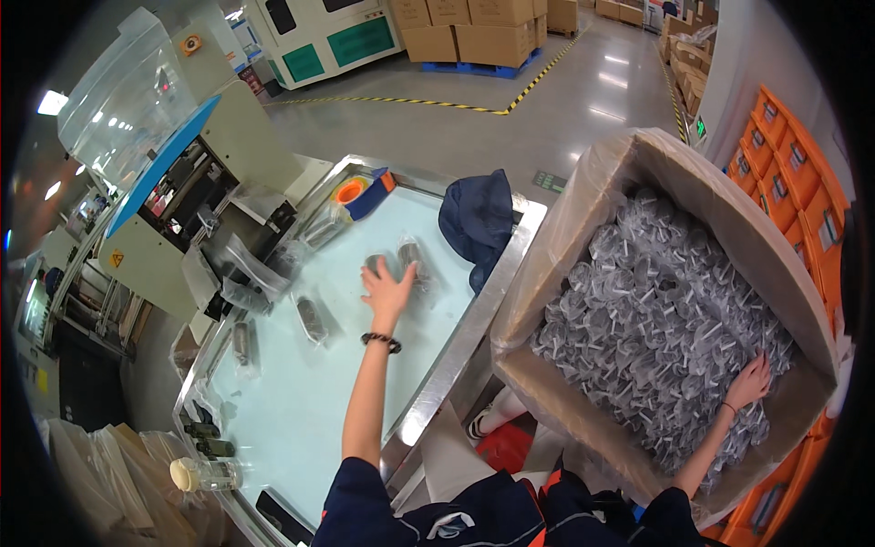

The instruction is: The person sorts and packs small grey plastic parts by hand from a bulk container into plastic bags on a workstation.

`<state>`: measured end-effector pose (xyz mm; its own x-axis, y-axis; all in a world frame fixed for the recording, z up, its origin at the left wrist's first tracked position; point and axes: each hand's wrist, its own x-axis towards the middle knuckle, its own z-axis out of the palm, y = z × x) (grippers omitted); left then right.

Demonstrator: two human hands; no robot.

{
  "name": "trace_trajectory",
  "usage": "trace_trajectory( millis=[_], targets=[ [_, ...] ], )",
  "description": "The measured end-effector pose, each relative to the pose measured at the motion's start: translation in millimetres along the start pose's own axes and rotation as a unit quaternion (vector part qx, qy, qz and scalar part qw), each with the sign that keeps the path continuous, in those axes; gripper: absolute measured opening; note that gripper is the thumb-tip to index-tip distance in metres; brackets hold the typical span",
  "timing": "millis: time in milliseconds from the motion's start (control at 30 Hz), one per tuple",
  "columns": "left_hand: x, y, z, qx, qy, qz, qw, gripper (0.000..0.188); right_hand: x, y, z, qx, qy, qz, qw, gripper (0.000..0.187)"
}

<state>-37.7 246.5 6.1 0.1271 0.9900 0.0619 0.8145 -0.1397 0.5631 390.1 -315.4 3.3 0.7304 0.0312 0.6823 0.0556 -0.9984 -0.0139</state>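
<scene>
My left hand reaches over the pale table top with its fingers spread. Its fingertips are beside two dark cylindrical parts in clear plastic wrap, one partly hidden behind the fingers and the other wrapped cylinder just to the right. Further left lie another wrapped cylinder and a similar wrapped part. At the right, my right hand is inside a large lined cardboard box, resting on a heap of clear-bagged grey parts. Its fingers look stretched out, their tips partly lost among the bags.
A metal rim edges the table. Along it are a dark blue cap, an orange tape roll, a clear jar and a phone. A machine adjoins the table's left side. Orange bins stand behind the box.
</scene>
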Motion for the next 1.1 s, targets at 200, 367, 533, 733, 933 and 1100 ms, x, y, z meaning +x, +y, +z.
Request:
trace_trajectory(
  millis=[200,367,533,733,933,1100],
  targets=[
    [15.1,24.2,39.2,0.087,-0.053,0.071,0.992,0.099,-49.7,-60.0,-15.9,0.055,0.103,-0.03,0.993,0.044],
    [14.1,26.5,12.1,0.124,-0.227,0.239,0.936,0.098,-146.5,-195.3,-124.9,0.508,-0.065,-0.256,0.82,0.054],
    [-10.4,-23.7,-29.2,0.073,-0.235,0.453,0.857,0.08,-179.6,-337.4,-224.3,0.633,-0.219,-0.517,0.532,0.052],
    [-21.2,-75.2,-74.4,0.052,0.027,0.266,0.962,0.053,-214.7,-437.6,-217.1,0.494,-0.249,-0.616,0.56,0.074],
    [-0.4,-238.4,-129.6,0.198,0.274,-0.164,0.927,0.067,-242.3,-480.1,-229.7,0.399,-0.258,-0.669,0.571,0.08],
    [-10.5,-252.5,-136.8,0.168,0.09,-0.109,0.976,0.054,-244.4,-482.4,-204.6,0.435,-0.292,-0.626,0.578,0.08]
  ],
)
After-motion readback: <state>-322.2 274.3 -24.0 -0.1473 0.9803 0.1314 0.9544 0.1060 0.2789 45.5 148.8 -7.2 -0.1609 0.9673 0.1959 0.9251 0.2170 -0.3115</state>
